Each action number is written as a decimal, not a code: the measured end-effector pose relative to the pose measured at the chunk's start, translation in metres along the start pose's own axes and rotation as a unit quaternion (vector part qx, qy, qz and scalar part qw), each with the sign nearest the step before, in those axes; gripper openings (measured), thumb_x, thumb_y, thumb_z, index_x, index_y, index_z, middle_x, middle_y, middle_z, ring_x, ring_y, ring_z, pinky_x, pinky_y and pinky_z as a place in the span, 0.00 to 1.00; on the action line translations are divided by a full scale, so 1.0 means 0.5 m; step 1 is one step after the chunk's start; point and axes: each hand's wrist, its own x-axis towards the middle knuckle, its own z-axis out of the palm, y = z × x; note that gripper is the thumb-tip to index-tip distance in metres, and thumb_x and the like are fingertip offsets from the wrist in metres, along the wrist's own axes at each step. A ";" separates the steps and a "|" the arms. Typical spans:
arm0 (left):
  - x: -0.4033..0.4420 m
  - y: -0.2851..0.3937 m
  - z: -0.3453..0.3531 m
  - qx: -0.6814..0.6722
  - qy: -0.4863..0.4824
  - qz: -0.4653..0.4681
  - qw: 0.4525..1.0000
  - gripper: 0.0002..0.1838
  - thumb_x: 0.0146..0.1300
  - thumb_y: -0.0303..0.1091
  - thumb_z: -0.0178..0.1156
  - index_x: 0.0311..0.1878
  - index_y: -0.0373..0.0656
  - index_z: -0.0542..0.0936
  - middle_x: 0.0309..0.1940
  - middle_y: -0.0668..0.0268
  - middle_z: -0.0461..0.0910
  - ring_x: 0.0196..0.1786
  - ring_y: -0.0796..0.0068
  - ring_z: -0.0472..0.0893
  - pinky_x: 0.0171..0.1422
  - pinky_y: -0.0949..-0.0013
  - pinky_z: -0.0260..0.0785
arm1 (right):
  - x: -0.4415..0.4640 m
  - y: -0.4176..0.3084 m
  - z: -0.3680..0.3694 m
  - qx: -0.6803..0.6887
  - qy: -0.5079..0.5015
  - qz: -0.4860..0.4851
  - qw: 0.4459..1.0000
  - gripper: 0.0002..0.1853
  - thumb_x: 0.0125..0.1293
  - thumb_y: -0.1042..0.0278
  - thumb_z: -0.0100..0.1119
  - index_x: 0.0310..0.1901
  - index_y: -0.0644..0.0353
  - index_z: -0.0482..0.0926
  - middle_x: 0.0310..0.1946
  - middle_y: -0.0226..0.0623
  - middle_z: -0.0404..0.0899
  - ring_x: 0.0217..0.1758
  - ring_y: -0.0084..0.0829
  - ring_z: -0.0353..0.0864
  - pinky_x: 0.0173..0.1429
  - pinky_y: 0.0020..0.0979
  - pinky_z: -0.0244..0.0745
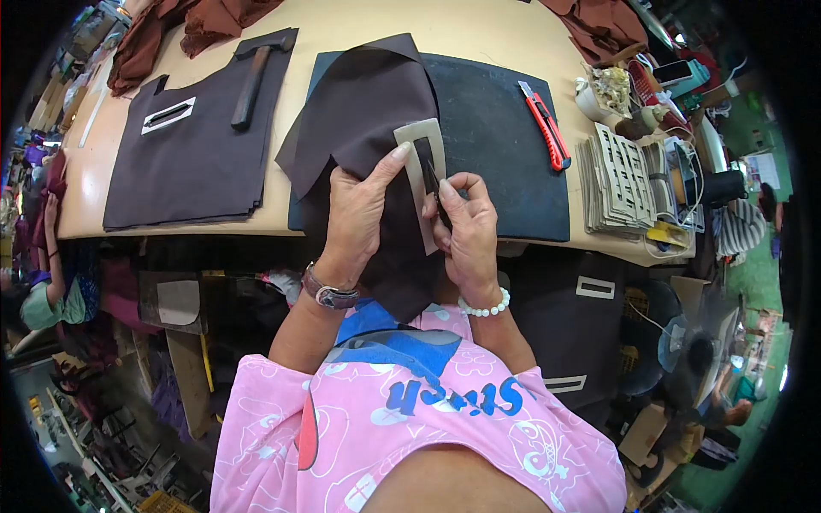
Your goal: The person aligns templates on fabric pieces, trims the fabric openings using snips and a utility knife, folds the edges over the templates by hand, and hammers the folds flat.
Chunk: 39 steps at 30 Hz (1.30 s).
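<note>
Between my hands is a dark brown fabric piece (363, 103) with a pale rectangular frame (416, 132) on it, like card, around a long slot. My left hand (355, 214) is closed on the fabric, its thumb pressing the frame's upper left corner. At the slot, my right hand (469, 227) pinches a narrow dark strip (431, 178), and its fingers overlap the frame's right side. Whether that strip is still joined to the fabric is hidden. Below the hands the fabric hangs over the table edge toward my lap.
A black cutting mat (505, 188) lies beneath, with a red utility knife (545, 126) on it. To the left, a hammer (251, 85) rests on stacked dark fabric (184, 184). Slotted card pieces (614, 179) are piled at right. Another person's arm (53, 231) shows at far left.
</note>
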 end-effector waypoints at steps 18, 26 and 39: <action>0.000 0.018 -0.028 0.125 -0.054 0.008 0.991 0.09 0.58 0.27 0.66 0.40 0.35 0.81 0.34 0.66 0.83 0.33 0.81 0.80 0.38 0.76 0.73 | 0.009 -0.030 -0.006 -0.007 -0.045 0.048 0.998 0.11 0.68 0.63 0.56 0.43 0.57 0.65 0.25 0.36 0.78 0.13 0.10 0.60 0.15 0.14 0.50; -0.007 0.027 -0.021 0.109 -0.060 -0.016 0.992 0.10 0.58 0.28 0.66 0.41 0.35 0.81 0.34 0.66 0.83 0.32 0.81 0.80 0.37 0.77 0.72 | 0.008 -0.025 -0.010 0.010 -0.048 0.043 0.998 0.09 0.68 0.67 0.55 0.42 0.56 0.66 0.25 0.35 0.78 0.13 0.10 0.60 0.15 0.14 0.51; -0.015 -0.032 0.016 0.034 0.091 0.059 0.994 0.08 0.61 0.28 0.63 0.42 0.38 0.79 0.38 0.70 0.79 0.39 0.82 0.77 0.45 0.75 0.69 | -0.044 0.001 0.028 0.010 0.023 0.050 0.998 0.08 0.73 0.60 0.47 0.43 0.54 0.65 0.27 0.32 0.74 0.14 0.11 0.59 0.15 0.14 0.50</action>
